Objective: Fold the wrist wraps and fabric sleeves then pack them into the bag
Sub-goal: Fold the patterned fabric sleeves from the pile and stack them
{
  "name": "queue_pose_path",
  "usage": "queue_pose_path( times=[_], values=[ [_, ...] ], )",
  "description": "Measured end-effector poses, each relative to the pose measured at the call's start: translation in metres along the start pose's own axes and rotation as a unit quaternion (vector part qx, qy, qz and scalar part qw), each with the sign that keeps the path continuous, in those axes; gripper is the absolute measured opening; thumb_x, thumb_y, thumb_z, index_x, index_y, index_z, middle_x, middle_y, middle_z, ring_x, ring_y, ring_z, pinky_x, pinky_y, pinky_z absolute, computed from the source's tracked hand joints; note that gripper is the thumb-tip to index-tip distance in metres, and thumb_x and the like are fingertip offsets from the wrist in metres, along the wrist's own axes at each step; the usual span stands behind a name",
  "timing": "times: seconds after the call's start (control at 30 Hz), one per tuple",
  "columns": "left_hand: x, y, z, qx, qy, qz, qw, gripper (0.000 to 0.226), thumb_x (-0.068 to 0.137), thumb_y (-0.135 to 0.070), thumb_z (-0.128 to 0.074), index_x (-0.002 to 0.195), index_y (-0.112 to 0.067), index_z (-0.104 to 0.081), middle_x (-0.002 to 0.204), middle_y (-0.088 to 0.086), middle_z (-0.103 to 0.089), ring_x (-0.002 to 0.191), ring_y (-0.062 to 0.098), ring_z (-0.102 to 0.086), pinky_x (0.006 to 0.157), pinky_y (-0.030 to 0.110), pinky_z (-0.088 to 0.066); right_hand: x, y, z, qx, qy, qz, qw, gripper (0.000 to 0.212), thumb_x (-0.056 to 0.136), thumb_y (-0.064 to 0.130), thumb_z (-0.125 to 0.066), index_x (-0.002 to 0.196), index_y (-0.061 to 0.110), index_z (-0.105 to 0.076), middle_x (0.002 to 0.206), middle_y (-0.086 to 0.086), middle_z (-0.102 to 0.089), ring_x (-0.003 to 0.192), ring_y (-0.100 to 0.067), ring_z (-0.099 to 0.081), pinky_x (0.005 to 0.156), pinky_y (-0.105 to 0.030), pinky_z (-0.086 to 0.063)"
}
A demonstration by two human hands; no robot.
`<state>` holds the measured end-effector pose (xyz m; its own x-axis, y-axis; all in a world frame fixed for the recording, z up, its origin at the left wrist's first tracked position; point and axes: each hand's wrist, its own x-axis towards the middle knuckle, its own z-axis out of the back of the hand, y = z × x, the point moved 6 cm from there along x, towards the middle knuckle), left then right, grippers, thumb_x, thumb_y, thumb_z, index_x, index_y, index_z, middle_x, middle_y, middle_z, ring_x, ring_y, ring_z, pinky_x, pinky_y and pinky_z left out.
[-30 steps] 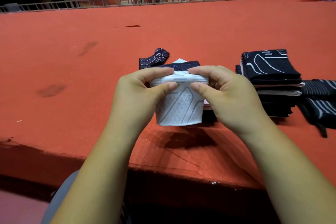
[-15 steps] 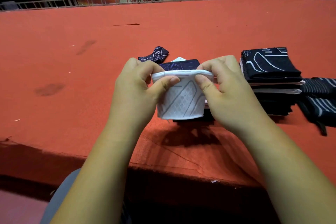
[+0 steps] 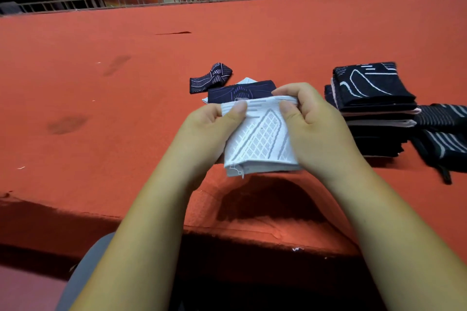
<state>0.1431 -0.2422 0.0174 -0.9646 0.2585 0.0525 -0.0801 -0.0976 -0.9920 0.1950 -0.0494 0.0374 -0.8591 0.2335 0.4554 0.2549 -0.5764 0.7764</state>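
so the white wrist wrap (image 3: 260,136) just got flattened out. half a second back it was pulled open like a little cup with the rim stretched between both hands, now it's pressed into a flat doubled-over piece with the fold line at the bottom, held up off the red table (image 3: 126,108). i'd say that means this one is basically mid-fold, maybe one more crease before it's ready to join the others.

grip: left hand (image 3: 209,134) pinches the top left corner, thumb on the front face and fingers curled behind. right hand (image 3: 316,129) does the same on the top right, thumb pressed on the front, fingers closed over the top edge. both pinched tight on the fabric, not spread at all.

further out at about 12 o'clock there's a dark navy wrap (image 3: 241,92) lying flat with another twisted navy one (image 3: 211,77) beyond it at 11. at 2 o'clock sits the stack of folded black sleeves (image 3: 371,98). no bag visible anywhere.
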Motion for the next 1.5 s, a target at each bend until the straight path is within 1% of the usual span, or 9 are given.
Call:
queue_pose_path(
  times=[0.1,0.27,0.4,0.6,0.83,0.97,1.07,1.3,1.5],
  values=[
    [-0.007,0.003,-0.009,-0.009,0.091,0.033,0.995,0.03,0.098,-0.03,-0.076,0.119,-0.009,-0.072,0.104,0.01,-0.082,0.08,0.021,-0.076,0.063,0.034,-0.06,0.004,-0.011,0.007,0.043,-0.038,-0.04,0.998,0.021,0.11,0.026,-0.056,0.128,0.03,-0.064,0.105,0.014,-0.075,0.099,-0.004,-0.069,0.091,-0.029,-0.052],
    [-0.005,0.0,-0.01,-0.092,0.04,0.001,0.995,0.023,0.099,-0.011,-0.074,0.12,-0.005,-0.066,0.095,0.01,-0.079,0.069,0.019,-0.073,0.053,0.03,-0.058,0.004,-0.032,-0.009,0.195,0.046,-0.206,0.958,0.048,0.092,0.059,-0.076,0.124,0.025,-0.066,0.107,0.004,-0.082,0.09,-0.015,-0.08,0.082,-0.046,-0.065],
    [-0.002,0.0,-0.008,-0.091,0.006,-0.024,0.996,0.027,0.1,-0.009,-0.073,0.123,-0.001,-0.063,0.1,0.015,-0.08,0.066,0.02,-0.073,0.052,0.029,-0.057,-0.004,-0.028,-0.022,0.221,0.151,-0.203,0.942,0.029,0.102,0.027,-0.074,0.126,0.016,-0.065,0.097,-0.009,-0.076,0.06,-0.018,-0.065,0.046,-0.03,-0.051],
    [0.005,0.0,0.001,-0.028,-0.059,-0.101,0.993,0.059,0.092,-0.007,-0.081,0.138,-0.035,-0.057,0.112,0.009,-0.076,0.096,0.025,-0.078,0.071,0.042,-0.065,0.008,-0.029,-0.002,0.157,-0.004,-0.106,0.982,0.045,0.102,0.017,-0.07,0.138,0.035,-0.051,0.099,-0.007,-0.073,0.05,-0.013,-0.059,0.043,-0.028,-0.045],
    [0.02,0.008,-0.009,0.093,-0.096,-0.127,0.983,0.029,0.097,-0.014,-0.075,0.12,-0.032,-0.076,0.085,-0.01,-0.066,0.068,0.007,-0.057,0.064,0.016,-0.044,0.01,-0.035,0.001,0.013,-0.039,-0.031,0.999,0.037,0.103,0.02,-0.065,0.137,0.035,-0.066,0.121,0.003,-0.068,0.065,-0.011,-0.07,0.071,-0.022,-0.058],
    [0.026,0.003,-0.016,0.152,-0.095,-0.16,0.971,0.034,0.101,-0.006,-0.062,0.125,-0.026,-0.075,0.122,-0.008,-0.068,0.084,0.001,-0.062,0.084,0.017,-0.048,0.014,-0.04,-0.002,-0.058,-0.031,-0.019,0.998,0.04,0.102,0.026,-0.067,0.143,0.028,-0.066,0.129,0.007,-0.063,0.113,-0.018,-0.065,0.106,-0.027,-0.047],
    [0.031,-0.001,-0.019,0.179,-0.092,-0.175,0.964,0.044,0.097,-0.002,-0.054,0.13,-0.021,-0.075,0.133,-0.012,-0.063,0.1,0.007,-0.062,0.099,0.025,-0.05,0.018,-0.038,-0.001,-0.1,-0.035,-0.011,0.994,0.043,0.103,0.029,-0.065,0.146,0.026,-0.064,0.133,0.003,-0.063,0.123,-0.014,-0.058,0.102,-0.02,-0.038],
    [0.048,0.025,-0.027,0.255,-0.084,-0.134,0.954,0.033,0.099,-0.011,-0.06,0.126,-0.017,-0.077,0.131,-0.001,-0.058,0.117,0.013,-0.06,0.108,0.026,-0.044,0.015,-0.058,-0.016,-0.19,-0.015,-0.026,0.981,0.035,0.103,0.036,-0.06,0.137,0.03,-0.068,0.125,0.002,-0.057,0.112,-0.024,-0.063,0.097,-0.043,-0.053],
    [0.055,0.042,-0.028,0.269,-0.047,-0.116,0.955,0.026,0.098,-0.025,-0.062,0.116,-0.024,-0.081,0.13,-0.003,-0.055,0.126,0.015,-0.057,0.117,0.033,-0.042,0.014,-0.076,-0.023,-0.155,-0.007,-0.06,0.986,0.035,0.104,0.035,-0.061,0.136,0.026,-0.072,0.124,0.002,-0.053,0.11,-0.018,-0.062,0.101,-0.035,-0.049]
  ],
)
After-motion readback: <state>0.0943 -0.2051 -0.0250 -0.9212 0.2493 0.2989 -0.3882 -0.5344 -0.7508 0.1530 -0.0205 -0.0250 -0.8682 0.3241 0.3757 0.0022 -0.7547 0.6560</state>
